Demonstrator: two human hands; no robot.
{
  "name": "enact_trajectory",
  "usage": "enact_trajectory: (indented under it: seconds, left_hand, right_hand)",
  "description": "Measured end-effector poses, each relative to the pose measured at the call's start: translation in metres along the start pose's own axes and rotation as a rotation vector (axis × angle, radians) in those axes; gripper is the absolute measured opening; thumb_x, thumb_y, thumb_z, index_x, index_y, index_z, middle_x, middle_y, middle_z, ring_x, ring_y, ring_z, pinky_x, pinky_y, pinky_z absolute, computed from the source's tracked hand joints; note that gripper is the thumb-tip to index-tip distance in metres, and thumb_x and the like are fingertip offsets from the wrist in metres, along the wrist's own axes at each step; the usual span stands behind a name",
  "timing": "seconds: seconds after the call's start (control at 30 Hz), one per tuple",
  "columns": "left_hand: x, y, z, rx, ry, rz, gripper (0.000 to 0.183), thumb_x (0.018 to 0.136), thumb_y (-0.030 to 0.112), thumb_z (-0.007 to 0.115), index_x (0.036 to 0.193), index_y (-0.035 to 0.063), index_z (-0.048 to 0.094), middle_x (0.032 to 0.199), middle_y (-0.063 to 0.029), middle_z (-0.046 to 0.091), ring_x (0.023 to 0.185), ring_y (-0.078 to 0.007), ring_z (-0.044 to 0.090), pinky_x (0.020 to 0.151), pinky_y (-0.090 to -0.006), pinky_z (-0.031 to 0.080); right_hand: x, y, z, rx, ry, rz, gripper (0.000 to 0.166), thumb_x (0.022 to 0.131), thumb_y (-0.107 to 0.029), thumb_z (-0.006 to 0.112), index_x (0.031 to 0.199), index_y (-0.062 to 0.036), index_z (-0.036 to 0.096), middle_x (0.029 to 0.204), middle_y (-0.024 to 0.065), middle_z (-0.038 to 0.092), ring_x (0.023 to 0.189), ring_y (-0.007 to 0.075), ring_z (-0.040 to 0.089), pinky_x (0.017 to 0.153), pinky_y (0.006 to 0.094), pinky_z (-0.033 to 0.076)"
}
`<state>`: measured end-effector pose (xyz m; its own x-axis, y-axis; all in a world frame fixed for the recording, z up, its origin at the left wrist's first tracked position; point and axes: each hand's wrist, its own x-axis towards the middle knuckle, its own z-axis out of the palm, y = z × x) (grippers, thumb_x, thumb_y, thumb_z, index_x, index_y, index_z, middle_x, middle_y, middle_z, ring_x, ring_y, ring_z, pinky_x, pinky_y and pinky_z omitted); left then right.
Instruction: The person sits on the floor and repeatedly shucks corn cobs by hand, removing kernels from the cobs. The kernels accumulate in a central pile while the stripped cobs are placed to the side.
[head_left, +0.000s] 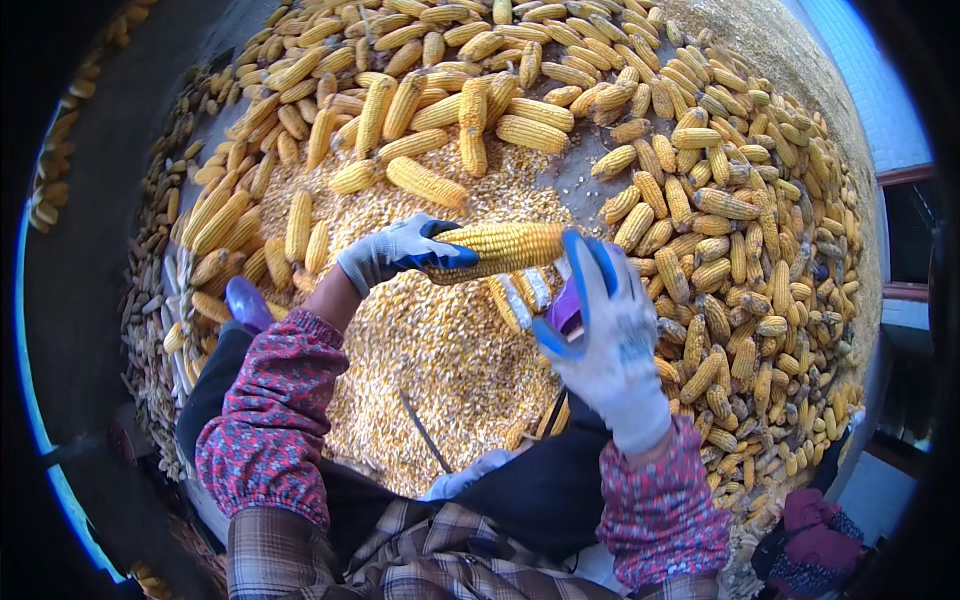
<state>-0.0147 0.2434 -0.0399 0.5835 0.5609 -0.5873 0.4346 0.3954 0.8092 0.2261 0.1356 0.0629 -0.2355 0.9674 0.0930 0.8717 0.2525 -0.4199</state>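
Note:
My left hand, in a grey work glove with blue palm and fingers, grips one end of a yellow ear of corn held level over a heap of loose corn kernels. At the ear's other end, my right hand in a like glove has its fingers spread around the tip; whether they touch it cannot be told. Partly shelled ears with white cob showing lie below the held ear. A thin dark rod rests on the kernels near my lap.
Whole ears of corn lie piled on the right and along the far side. Bare cobs lie at the left. Purple shoes show by the kernels on both sides. Another person is at the lower right.

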Motion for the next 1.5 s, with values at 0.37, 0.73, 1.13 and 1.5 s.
enact_trajectory:
  seconds: [0.37,0.73,1.13,1.5]
  left_hand:
    - [-0.131,-0.052,0.091,-0.081,0.176,0.172,0.049,0.065,0.010,0.078,0.109,0.0001,0.059,0.091,-0.0035,0.065,0.080,-0.0083,0.058,0.073,-0.0235,0.049]
    - [-0.138,-0.204,0.163,-1.034,0.997,-0.171,0.041,0.083,0.039,0.059,0.114,0.0131,0.053,0.104,-0.0063,0.056,0.092,-0.0208,0.056,0.076,-0.0360,0.045]
    - [-0.075,-0.251,0.188,-1.241,0.551,-0.313,0.070,0.077,0.060,0.056,0.119,0.0049,0.047,0.103,-0.0147,0.057,0.084,-0.0264,0.060,0.073,-0.0428,0.051]
    - [-0.054,-0.294,0.204,-1.308,0.576,-0.401,0.053,0.086,0.049,0.045,0.079,-0.0004,0.062,0.073,-0.0139,0.063,0.059,-0.0257,0.060,0.057,-0.0377,0.052]
  right_hand:
    - [-0.015,-0.022,0.101,0.735,-1.057,-0.127,0.061,0.060,-0.018,0.082,0.112,-0.0062,0.053,0.099,0.0053,0.064,0.087,0.0119,0.058,0.078,0.0263,0.048]
    - [-0.085,-0.043,0.161,0.071,-0.949,0.109,0.072,0.062,-0.044,0.072,0.117,-0.0032,0.049,0.102,0.0157,0.063,0.093,0.0287,0.061,0.080,0.0367,0.049]
    - [-0.110,-0.063,0.197,-0.160,-1.165,0.070,0.058,0.066,-0.033,0.068,0.112,-0.0030,0.048,0.103,0.0173,0.062,0.096,0.0310,0.061,0.083,0.0386,0.048]
    - [-0.108,-0.063,0.183,0.103,-1.173,0.093,0.061,0.064,-0.035,0.071,0.112,-0.0043,0.048,0.100,0.0182,0.062,0.096,0.0317,0.059,0.082,0.0371,0.047]
